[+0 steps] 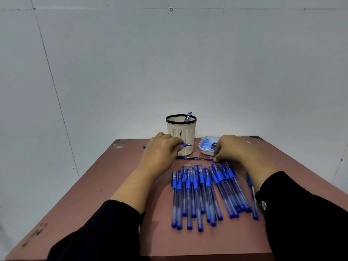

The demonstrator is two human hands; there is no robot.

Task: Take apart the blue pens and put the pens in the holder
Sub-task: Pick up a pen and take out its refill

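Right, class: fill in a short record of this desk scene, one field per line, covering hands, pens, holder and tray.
left hand: grips an uncapped blue pen, tip towards the holder
right hand: fingertips pinch a small blue part on the table
holder: cream, black rim, upright, one pen inside
tray: white, right of holder, holds blue parts
refill: lies loose in front of holder
pen pile: capped, lying nearest the person

No legible text, labels, brands, numbers or signs anywhere. Blue pens (pixel 207 193) at 5 o'clock carry pale marks on the barrels, too small and blurred to read. Holder (pixel 181 134) at 12 o'clock: unmarked.
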